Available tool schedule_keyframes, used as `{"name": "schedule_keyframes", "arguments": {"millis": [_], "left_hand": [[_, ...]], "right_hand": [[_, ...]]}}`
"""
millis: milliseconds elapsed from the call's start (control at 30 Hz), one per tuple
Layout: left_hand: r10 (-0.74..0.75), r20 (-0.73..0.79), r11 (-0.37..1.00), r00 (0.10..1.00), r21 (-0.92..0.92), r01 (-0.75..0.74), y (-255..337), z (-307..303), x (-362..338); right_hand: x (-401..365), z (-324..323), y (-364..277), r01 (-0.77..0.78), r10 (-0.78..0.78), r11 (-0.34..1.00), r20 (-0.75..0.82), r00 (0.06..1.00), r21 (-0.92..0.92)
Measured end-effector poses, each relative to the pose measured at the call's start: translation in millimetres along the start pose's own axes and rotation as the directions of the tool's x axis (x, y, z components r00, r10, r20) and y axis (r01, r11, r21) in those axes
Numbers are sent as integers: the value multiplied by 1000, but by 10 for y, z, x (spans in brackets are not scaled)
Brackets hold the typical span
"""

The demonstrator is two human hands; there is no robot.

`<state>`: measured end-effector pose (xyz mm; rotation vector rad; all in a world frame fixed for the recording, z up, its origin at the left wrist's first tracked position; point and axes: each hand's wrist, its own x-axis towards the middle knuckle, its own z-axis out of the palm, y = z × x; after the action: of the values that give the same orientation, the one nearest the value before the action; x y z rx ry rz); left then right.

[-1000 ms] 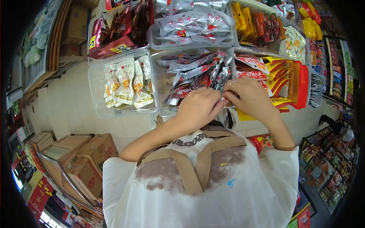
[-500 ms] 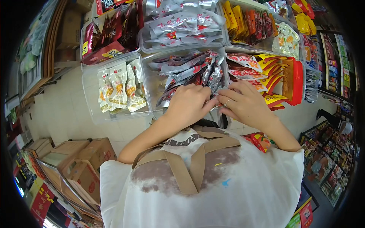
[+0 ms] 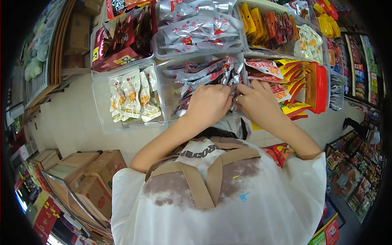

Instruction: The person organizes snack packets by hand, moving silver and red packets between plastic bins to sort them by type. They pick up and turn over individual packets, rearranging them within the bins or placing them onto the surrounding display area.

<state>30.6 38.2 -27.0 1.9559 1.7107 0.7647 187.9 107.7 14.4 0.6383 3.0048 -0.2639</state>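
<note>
My left hand (image 3: 209, 103) is closed, its curled fingers at the dark silver snack packets (image 3: 233, 73) near the right wall of the middle clear bin (image 3: 160, 77). Close beside it, my right hand (image 3: 262, 103), with a ring on one finger, bends its fingers over the divide between this bin and the one to its right. Both sets of fingertips meet at the silver packets, and the hands partly hide what they grip. More silver and red snack packets (image 3: 200, 73) lie slanted in the middle bin. Red and white snack packets (image 3: 264, 67) are just beyond my right fingers.
White snack packets (image 3: 130, 98) fill the left bin. Behind stand bins of silver packets (image 3: 198, 30), dark red packets (image 3: 122, 36) and yellow packets (image 3: 253, 24). A red-edged box (image 3: 320, 87) is at right. Cardboard boxes (image 3: 98, 179) stand left; stocked shelves (image 3: 359, 171) line the right.
Both hands have moved slightly forward, deeper over the packets, and my right fingers have curled in more. The bins sit slightly further right and lower in view.
</note>
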Motion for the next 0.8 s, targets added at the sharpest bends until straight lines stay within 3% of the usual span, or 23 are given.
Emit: {"name": "schedule_keyframes", "arguments": {"millis": [133, 300, 333, 400, 533, 600, 733, 800], "left_hand": [[-32, 31, 999, 999, -36, 33, -6, -8, 4], [23, 15, 996, 1000, -87, -21, -4, -177, -61], [20, 11, 996, 1000, -84, -19, -8, -251, -95], [-55, -142, 981, 988, -192, 27, -41, -422, -196], [-130, -169, 980, 977, -173, 101, -189, -612, -403], [-158, -215, 983, 964, -128, 132, -257, -631, -488], [-168, -188, 983, 968, -106, 150, -264, -670, -577], [-155, -187, 986, 970, -95, 139, -243, -681, -618]], "right_hand": [[58, 43, -18, -65, 66, 998, 57, 996, -21], [-20, -161, 4, -5, -2, 1000, 222, 975, 30], [-44, -234, -21, 0, -7, 1000, 220, 975, 29], [-88, -349, -82, 46, -58, 995, 143, 988, 88], [-164, -263, -123, -11, -8, 988, 123, 992, 157], [-178, -202, -140, -27, 24, 999, 102, 995, 27], [-137, -205, -155, -10, 10, 1000, 110, 994, -1], [-110, -265, -84, 15, -33, 991, 137, 990, 130]]}}
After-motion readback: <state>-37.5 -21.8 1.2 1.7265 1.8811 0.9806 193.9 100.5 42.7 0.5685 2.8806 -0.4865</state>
